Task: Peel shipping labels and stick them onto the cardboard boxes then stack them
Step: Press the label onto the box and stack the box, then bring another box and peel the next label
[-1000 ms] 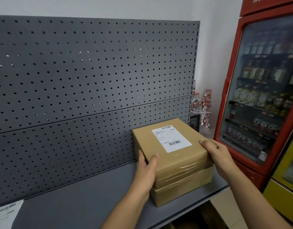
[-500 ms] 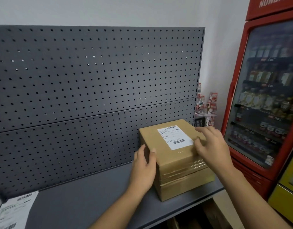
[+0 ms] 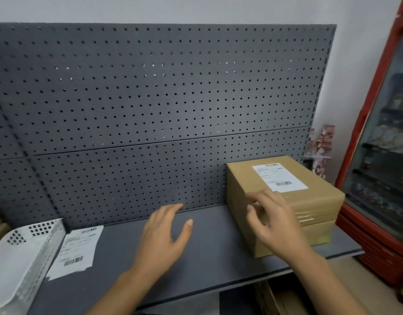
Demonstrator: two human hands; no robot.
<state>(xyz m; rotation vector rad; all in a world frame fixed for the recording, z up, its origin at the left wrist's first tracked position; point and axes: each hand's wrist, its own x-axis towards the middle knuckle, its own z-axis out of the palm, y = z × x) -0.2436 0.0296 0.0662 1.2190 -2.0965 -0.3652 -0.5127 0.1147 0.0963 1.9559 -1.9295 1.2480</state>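
Labelled box (image 3: 284,201) behind right hand (image 3: 273,220)

Both hands are empty with fingers spread. The left hand (image 3: 165,238) is at about 6 o'clock, palm down, thumb sticking out to the right, fingers pointing to 12. The right hand (image 3: 272,218) is at about 4 o'clock, fingers loose and blurry, pointing to 10. Both bare arms come up from the bottom edge.
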